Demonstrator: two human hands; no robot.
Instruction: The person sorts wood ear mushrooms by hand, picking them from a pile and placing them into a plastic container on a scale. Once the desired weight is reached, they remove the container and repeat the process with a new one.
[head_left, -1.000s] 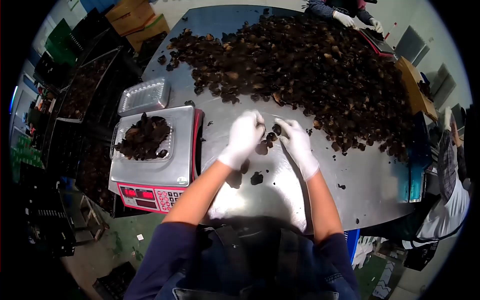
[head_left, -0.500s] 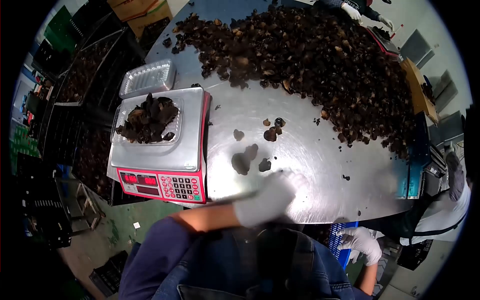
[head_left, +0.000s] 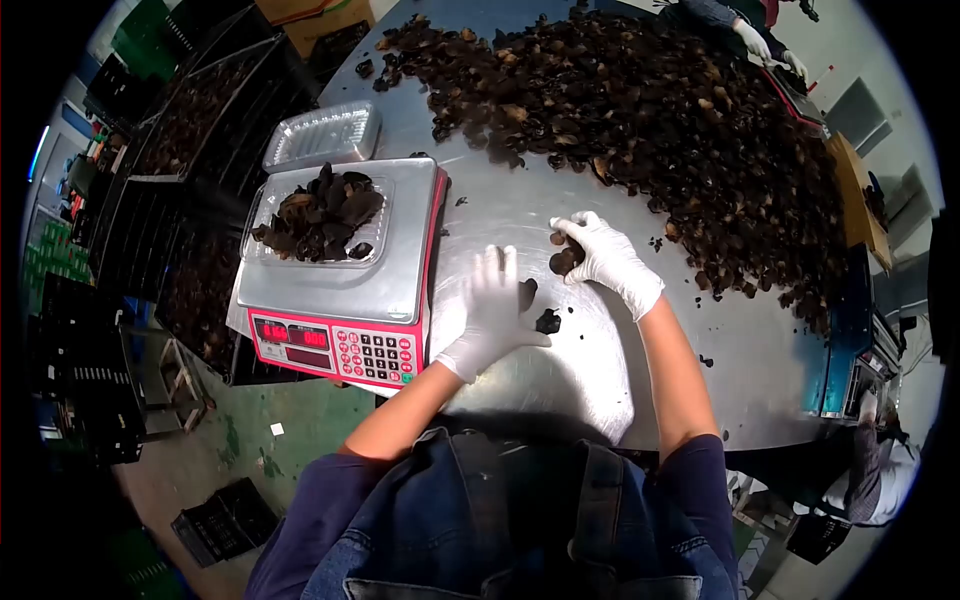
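Observation:
My left hand (head_left: 492, 315), in a white glove, lies on the metal table with its fingers spread. Dark wood ear mushroom pieces (head_left: 547, 321) show beside its thumb, and others may be hidden beneath the palm. My right hand (head_left: 606, 262), gloved too, curls its thumb and fingers around small wood ear mushrooms (head_left: 567, 259) at the table surface. To the left, a red and silver digital scale (head_left: 345, 290) carries a clear plastic tray (head_left: 380, 225) with a heap of wood ear mushrooms (head_left: 325, 213) in it.
A large pile of wood ear mushrooms (head_left: 640, 120) covers the table's far side. Behind the scale are clear trays (head_left: 322, 137). Dark crates (head_left: 150, 220) stand at left. Co-workers' gloved hands (head_left: 753, 40) show at far right, and another person (head_left: 880, 470) is at lower right.
My left hand has gone from a blur near the front edge to flat on the table. My right hand has risen from beside the blue basket to the loose pieces. The view has shifted.

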